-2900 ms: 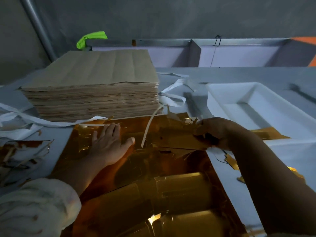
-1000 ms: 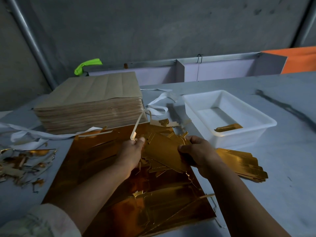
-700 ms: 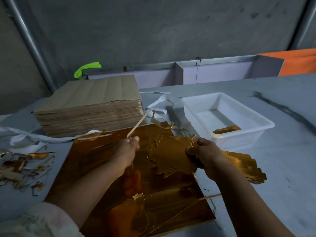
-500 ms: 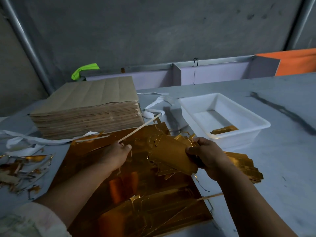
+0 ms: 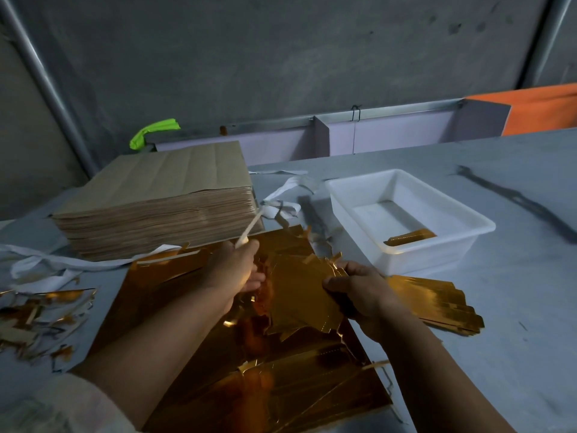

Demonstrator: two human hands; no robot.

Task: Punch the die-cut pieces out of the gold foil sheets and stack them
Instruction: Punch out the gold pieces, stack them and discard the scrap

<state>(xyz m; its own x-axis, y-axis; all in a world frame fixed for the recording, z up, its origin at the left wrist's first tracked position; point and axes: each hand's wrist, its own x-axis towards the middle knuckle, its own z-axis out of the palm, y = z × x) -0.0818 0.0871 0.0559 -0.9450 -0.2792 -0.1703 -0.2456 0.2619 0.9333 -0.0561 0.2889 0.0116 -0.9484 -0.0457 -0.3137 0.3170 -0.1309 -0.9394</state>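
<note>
Since half a second ago the left hand (image 5: 232,270) has swung back in from the left and now sits near the right hand (image 5: 359,289). The pale strip (image 5: 249,228) it pinches between thumb and curled fingers stands steeper, rising toward the near corner of the brown sheet pile (image 5: 156,207). The right hand curls its fingers round the right edge of a gold die-cut piece (image 5: 299,295), holding it tilted above the gold foil sheet (image 5: 175,295), which lies flat on the tabletop (image 5: 515,292). The left hand's lower fingers may also touch the piece's left edge, though glare blurs that spot. The stack of punched pieces (image 5: 437,300) lies on the tabletop just right of the right hand, in front of the white tub (image 5: 437,254). One gold piece (image 5: 409,237) rests inside the tub. Foil scraps (image 5: 37,314) lie scattered at the far left.
</note>
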